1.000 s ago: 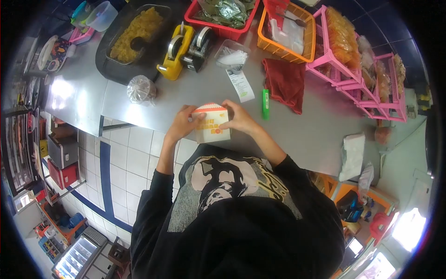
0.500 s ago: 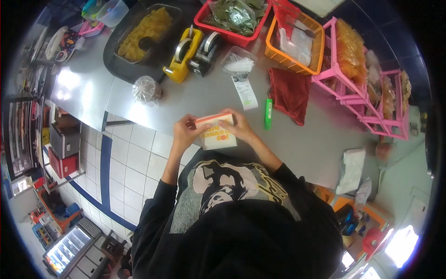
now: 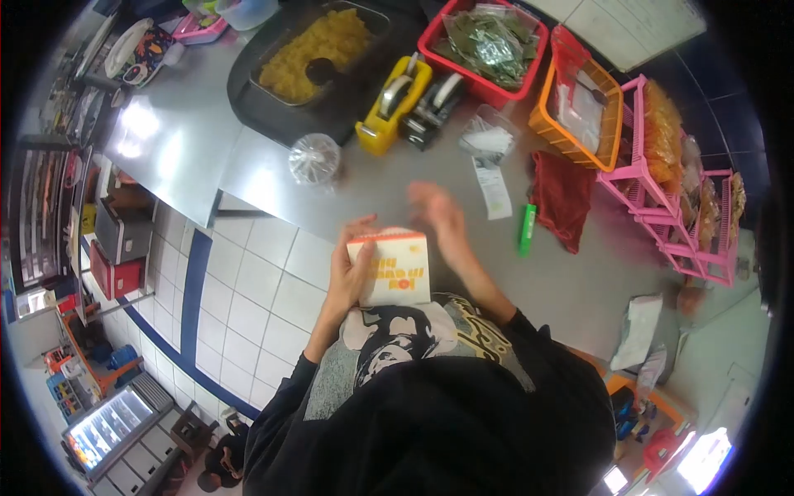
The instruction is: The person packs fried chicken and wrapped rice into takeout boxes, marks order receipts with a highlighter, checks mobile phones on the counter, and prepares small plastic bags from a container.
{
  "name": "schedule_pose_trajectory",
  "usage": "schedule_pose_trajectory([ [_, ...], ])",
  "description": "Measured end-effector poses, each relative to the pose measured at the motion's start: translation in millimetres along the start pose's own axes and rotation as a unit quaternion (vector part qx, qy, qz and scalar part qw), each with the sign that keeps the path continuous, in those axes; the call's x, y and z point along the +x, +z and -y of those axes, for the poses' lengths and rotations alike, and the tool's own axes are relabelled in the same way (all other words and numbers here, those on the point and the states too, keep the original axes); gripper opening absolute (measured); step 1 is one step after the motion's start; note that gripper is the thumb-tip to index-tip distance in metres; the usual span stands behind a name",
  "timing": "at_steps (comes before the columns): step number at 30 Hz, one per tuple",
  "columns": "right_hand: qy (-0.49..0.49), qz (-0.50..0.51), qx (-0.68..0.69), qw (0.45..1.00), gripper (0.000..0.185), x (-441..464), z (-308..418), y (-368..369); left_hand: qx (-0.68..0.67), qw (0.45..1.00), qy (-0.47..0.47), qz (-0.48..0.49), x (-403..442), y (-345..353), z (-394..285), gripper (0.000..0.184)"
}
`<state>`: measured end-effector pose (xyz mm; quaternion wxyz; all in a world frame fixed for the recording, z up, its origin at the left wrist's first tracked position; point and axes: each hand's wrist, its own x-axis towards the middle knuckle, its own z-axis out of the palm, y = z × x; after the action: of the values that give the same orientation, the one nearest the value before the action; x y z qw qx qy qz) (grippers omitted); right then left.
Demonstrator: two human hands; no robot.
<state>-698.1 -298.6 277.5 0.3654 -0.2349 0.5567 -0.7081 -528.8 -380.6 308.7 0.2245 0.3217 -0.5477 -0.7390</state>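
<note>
My left hand [image 3: 351,269] grips a small white paper packet [image 3: 399,277] by its left side, thumb on the front face. Orange and red lettering covers the packet, and a red band runs along its top edge. It is held upright just in front of my shirt, at the counter's edge. My right hand [image 3: 437,211] is off the packet, above and to the right of it over the counter. Motion smears its fingers, and nothing can be made out in them. Beyond the hands stand a yellow tape dispenser [image 3: 382,124] and a black tape dispenser [image 3: 426,120].
A plastic-wrapped round bundle [image 3: 315,159] sits near a tray of yellow food [image 3: 318,54]. Rightward are a receipt [image 3: 494,190], a green lighter-like stick [image 3: 527,230], a dark red cloth [image 3: 565,198], an orange basket [image 3: 616,140], a red basket [image 3: 430,41] and pink racks [image 3: 662,211].
My right hand has let go of the packet and moved up and away from it. My left hand keeps hold, now lower on its left side. The view has shifted, too.
</note>
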Motion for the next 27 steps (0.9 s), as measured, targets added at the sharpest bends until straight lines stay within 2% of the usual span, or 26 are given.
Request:
schedule_pose_trajectory([
  [2, 0.039, -0.175, -0.057, 0.982, 0.043, 51, -5, -1, 0.088, 0.993, 0.078, 0.028, 2, -31, -5, 0.016],
  [4, 0.076, -0.286, -0.050, 0.954, 0.041, 99, -9, 7, 0.106, 0.988, 0.106, 0.029, 2, -60, -22, 0.014],
  [5, 0.072, -0.289, -0.049, 0.953, 0.041, 117, -10, 12, 0.137, 0.981, 0.133, 0.032, 3, -75, -30, 0.015],
  [6, 0.120, -0.297, -0.018, 0.947, 0.037, 131, -12, 16, 0.167, 0.972, 0.160, 0.038, 6, -89, -38, 0.016],
  [7, 0.167, -0.306, 0.014, 0.937, 0.032, 142, -15, 19, 0.167, 0.971, 0.162, 0.045, 9, -100, -46, 0.016],
  [8, 0.164, -0.314, 0.016, 0.935, 0.032, 148, -21, 18, 0.166, 0.972, 0.157, 0.049, 11, -107, -51, 0.018],
  [10, 0.118, -0.319, 0.080, 0.937, 0.021, 152, -33, 17, 0.163, 0.973, 0.150, 0.062, 19, -124, -56, 0.019],
  [11, 0.055, -0.337, 0.171, 0.924, 0.015, 146, -41, 16, 0.149, 0.977, 0.137, 0.065, 23, -131, -55, 0.022],
  [12, 0.053, -0.345, 0.169, 0.922, 0.015, 138, -47, 25, 0.135, 0.981, 0.123, 0.066, 26, -137, -55, 0.024],
  [14, -0.147, -0.416, 0.108, 0.891, 0.014, 127, -61, 52, 0.136, 0.978, 0.128, 0.088, 33, -145, -59, 0.026],
  [15, -0.169, -0.434, 0.046, 0.884, 0.016, 127, -71, 57, 0.140, 0.976, 0.133, 0.104, 34, -148, -61, 0.028],
  [16, -0.169, -0.442, 0.045, 0.880, 0.016, 128, -83, 53, 0.140, 0.975, 0.130, 0.112, 36, -151, -62, 0.028],
  [18, -0.183, -0.490, -0.152, 0.839, 0.018, 134, -104, 44, 0.158, 0.963, 0.159, 0.151, 40, -152, -64, 0.031],
  [20, -0.190, -0.498, -0.183, 0.826, 0.017, 132, -111, 31, 0.173, 0.954, 0.179, 0.167, 46, -154, -61, 0.032],
  [23, -0.187, -0.500, -0.127, 0.836, 0.013, 110, -97, 37, 0.186, 0.937, 0.216, 0.202, 52, -155, -64, 0.034],
  [25, -0.033, -0.323, -0.073, 0.943, 0.008, 76, -42, 56, 0.182, 0.930, 0.226, 0.225, 51, -152, -68, 0.035],
  [26, -0.031, -0.328, -0.073, 0.941, 0.008, 65, -15, 63, 0.175, 0.925, 0.226, 0.249, 52, -149, -73, 0.038],
  [27, 0.014, -0.175, -0.128, 0.976, 0.005, 56, 15, 69, 0.169, 0.919, 0.227, 0.275, 54, -145, -76, 0.042],
])
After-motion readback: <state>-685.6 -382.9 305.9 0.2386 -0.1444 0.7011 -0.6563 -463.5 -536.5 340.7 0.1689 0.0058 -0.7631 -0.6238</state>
